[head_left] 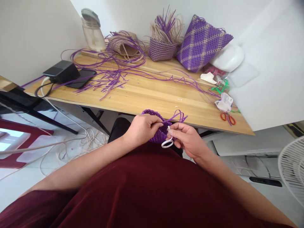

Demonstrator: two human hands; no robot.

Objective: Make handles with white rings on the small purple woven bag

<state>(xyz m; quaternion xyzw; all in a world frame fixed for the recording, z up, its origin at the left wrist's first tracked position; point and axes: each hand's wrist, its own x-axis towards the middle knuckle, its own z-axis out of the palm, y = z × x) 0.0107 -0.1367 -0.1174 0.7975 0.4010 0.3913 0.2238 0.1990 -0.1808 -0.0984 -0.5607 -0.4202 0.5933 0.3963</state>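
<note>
From far off, I see bright light on the white wall (128,15). It is darker under the table (147,91). The fan (293,167) looks stretched at the edge, and the tiny white scraps (180,99) look a bit fuzzy

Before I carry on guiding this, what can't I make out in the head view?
All in the head view:
Purple weave: partly hidden by the left hand.
White ringed tool: its middle is covered by the right hand.
White packet near the desk's right end: print too small to read.
Fan: cut off by the right edge.
</note>
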